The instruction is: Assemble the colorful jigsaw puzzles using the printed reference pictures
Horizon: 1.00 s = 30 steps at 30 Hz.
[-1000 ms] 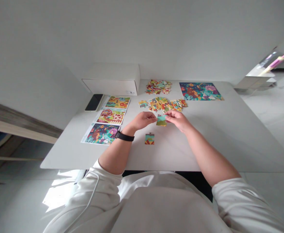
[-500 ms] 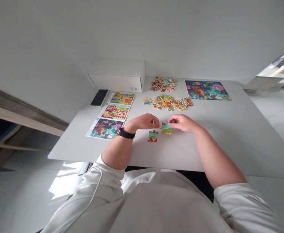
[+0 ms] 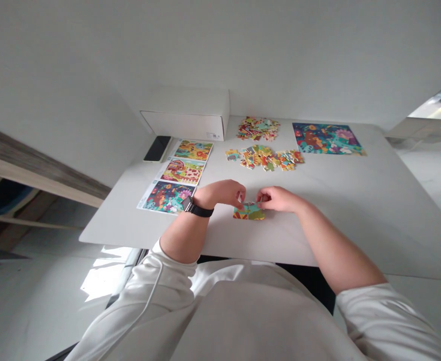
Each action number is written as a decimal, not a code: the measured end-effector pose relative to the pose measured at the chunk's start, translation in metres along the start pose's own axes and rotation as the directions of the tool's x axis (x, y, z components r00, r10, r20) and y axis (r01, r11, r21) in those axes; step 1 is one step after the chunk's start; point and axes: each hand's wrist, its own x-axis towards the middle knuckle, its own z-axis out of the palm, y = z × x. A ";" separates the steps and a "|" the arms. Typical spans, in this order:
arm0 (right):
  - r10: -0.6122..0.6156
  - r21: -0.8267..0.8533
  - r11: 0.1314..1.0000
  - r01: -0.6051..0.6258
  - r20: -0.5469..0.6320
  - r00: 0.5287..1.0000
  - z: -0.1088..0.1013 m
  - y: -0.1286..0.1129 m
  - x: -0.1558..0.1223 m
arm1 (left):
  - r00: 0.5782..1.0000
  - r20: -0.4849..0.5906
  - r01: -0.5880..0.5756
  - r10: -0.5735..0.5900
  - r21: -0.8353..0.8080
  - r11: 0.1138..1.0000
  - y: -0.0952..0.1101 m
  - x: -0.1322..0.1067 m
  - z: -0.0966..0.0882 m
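Green-patterned, squarish jigsaw pieces (image 3: 257, 214) lie adjacent.

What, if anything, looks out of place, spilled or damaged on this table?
Nothing stands out: I see no spill or damage. One piece lies at the left side of the yellow pile, but that looks ordinary among loose pieces.
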 end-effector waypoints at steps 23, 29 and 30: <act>-0.011 -0.468 0.883 0.014 0.009 1.000 0.001 -0.034 -0.016 | 0.997 -0.030 0.070 -0.069 0.059 0.996 0.003 0.010 0.016; 0.008 -0.486 0.874 -0.021 -0.028 1.000 -0.001 -0.038 -0.016 | 0.996 -0.042 0.084 -0.083 0.023 0.996 0.006 0.007 0.016; 0.010 -0.477 0.879 -0.023 -0.029 1.000 -0.002 -0.038 -0.016 | 0.995 -0.043 0.088 -0.087 0.016 0.996 0.006 0.006 0.016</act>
